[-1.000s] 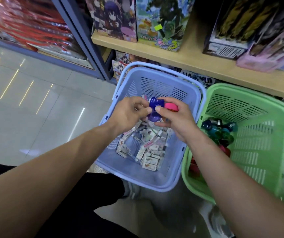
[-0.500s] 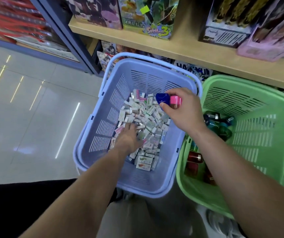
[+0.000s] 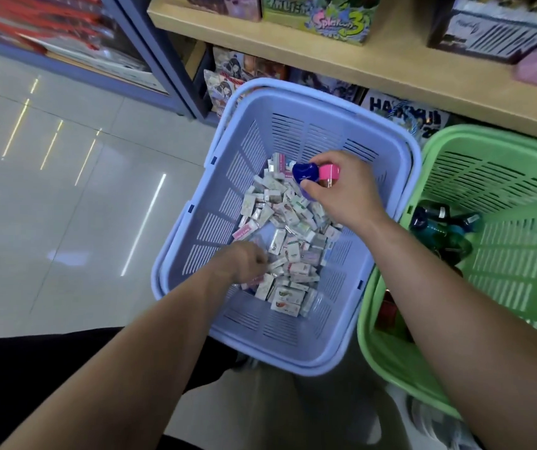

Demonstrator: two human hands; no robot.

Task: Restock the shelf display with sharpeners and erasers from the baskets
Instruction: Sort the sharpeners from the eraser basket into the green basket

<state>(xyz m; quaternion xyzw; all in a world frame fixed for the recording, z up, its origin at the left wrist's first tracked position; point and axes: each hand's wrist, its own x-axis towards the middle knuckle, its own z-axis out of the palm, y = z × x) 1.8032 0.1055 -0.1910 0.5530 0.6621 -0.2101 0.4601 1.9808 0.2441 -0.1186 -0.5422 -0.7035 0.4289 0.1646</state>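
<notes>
Two sharpeners [image 3: 306, 172] in right hand [image 3: 341, 194]; blue, pink

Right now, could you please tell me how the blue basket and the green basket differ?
The blue basket holds a heap of small white eraser packs; the green basket holds a few larger, darker sharpeners. The left hand reaches into the blue basket, while no hand is in the green basket. Both are slotted plastic baskets standing side by side by the wooden shelf.
</notes>
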